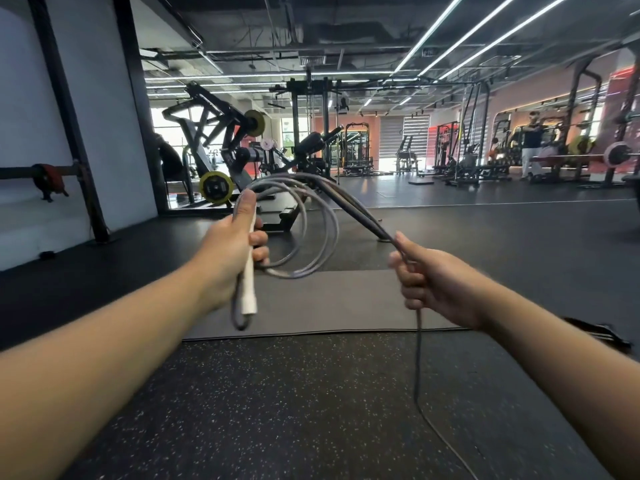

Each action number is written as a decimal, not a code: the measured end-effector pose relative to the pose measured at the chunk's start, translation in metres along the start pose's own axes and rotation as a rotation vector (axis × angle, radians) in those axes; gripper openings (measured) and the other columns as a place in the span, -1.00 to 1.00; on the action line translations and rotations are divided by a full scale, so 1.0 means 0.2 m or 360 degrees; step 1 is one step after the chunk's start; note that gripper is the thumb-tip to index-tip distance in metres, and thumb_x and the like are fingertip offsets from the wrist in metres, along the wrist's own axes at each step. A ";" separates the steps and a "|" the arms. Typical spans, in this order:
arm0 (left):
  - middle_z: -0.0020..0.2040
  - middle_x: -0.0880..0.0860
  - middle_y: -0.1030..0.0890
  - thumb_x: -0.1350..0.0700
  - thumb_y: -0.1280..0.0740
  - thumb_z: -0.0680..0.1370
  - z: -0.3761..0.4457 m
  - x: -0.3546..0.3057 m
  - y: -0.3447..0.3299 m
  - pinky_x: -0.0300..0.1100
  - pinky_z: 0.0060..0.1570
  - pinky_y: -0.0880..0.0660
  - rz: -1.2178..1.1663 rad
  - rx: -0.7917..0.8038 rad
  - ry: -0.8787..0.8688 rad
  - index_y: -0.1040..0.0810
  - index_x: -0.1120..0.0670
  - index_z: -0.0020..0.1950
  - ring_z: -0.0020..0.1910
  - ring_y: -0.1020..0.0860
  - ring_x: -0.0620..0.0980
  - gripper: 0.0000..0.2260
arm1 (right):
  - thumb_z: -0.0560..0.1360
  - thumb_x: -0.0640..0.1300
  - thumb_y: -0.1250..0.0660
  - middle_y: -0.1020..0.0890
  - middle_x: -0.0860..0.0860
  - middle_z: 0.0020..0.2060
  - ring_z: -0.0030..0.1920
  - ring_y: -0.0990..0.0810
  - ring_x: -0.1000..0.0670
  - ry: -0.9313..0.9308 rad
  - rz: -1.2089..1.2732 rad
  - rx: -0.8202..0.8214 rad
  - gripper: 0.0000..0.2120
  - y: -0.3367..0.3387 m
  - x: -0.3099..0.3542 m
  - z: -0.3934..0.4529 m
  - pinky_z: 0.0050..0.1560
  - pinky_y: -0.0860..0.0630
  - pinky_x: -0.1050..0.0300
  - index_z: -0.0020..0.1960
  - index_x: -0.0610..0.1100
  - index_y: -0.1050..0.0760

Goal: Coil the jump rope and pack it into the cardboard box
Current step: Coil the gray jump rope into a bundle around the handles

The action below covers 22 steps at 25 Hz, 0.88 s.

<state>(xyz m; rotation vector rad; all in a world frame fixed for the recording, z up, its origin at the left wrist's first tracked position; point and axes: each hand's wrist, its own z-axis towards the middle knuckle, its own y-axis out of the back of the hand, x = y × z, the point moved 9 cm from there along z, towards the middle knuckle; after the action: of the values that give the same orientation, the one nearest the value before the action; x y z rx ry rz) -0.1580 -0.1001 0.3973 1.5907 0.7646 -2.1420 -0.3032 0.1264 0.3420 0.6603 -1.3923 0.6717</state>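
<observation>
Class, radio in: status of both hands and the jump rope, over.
Left hand shut on white handle and coils. Right hand shut on jump rope; tail trails to floor. No cardboard box in view.

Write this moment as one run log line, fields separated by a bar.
phase: coiling | left hand: holds white handle and loops | right hand: grips jump rope | tail: hangs to floor | box: not visible

Both your forearms extend forward from the lower corners of the view, bare and angled inward. Your left hand (pixel 230 251) is raised at mid-height, fingers curled into a closed fist, thumb pointing up along the top. Your right hand (pixel 429 282) sits slightly lower and well apart from the left, back facing up, fingers folded closed, index finger and thumb pinched forward.
</observation>
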 end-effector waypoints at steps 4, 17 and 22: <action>-0.36 -0.01 -0.55 -0.20 -0.17 0.65 -0.10 0.15 -0.20 -0.14 -0.21 -0.57 -0.0562 -0.0419 0.0051 -0.42 0.12 -0.04 -0.39 -0.54 -0.05 -0.63 | 0.35 0.43 -0.37 -0.47 -0.05 -0.10 -0.37 -0.25 0.09 0.0212 0.0348 0.0064 -0.16 -0.37 0.01 0.06 -0.34 -0.22 0.18 0.35 -0.19 -0.49; 0.09 -0.01 -0.76 -0.16 -0.09 0.70 -0.25 0.18 -0.25 -0.03 0.12 -0.60 -0.0435 -0.0433 -0.0195 -0.50 0.00 -0.04 0.08 -0.68 0.03 -0.67 | 0.59 0.04 -0.40 -0.60 -0.13 -0.18 -0.54 -0.13 0.07 0.0397 0.0240 -0.0068 -0.73 -0.47 0.06 0.07 -0.55 -0.09 0.24 0.17 -0.12 -0.65; 0.06 0.08 -0.76 0.00 -0.37 0.61 -0.23 0.30 -0.19 0.00 0.10 -0.59 -0.0337 -0.0310 0.0038 -0.61 0.13 0.09 0.10 -0.68 0.13 -0.79 | 0.59 -0.03 -0.40 -0.53 -0.12 -0.38 -0.58 -0.20 0.08 0.0523 -0.0118 -0.0174 -0.81 -0.35 0.13 0.03 -0.58 -0.15 0.24 0.02 -0.15 -0.67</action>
<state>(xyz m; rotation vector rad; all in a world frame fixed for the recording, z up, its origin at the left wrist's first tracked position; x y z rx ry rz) -0.1635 -0.0394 0.3383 1.4940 1.1580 -2.1159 -0.2526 0.0760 0.3664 0.4872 -1.0870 0.6099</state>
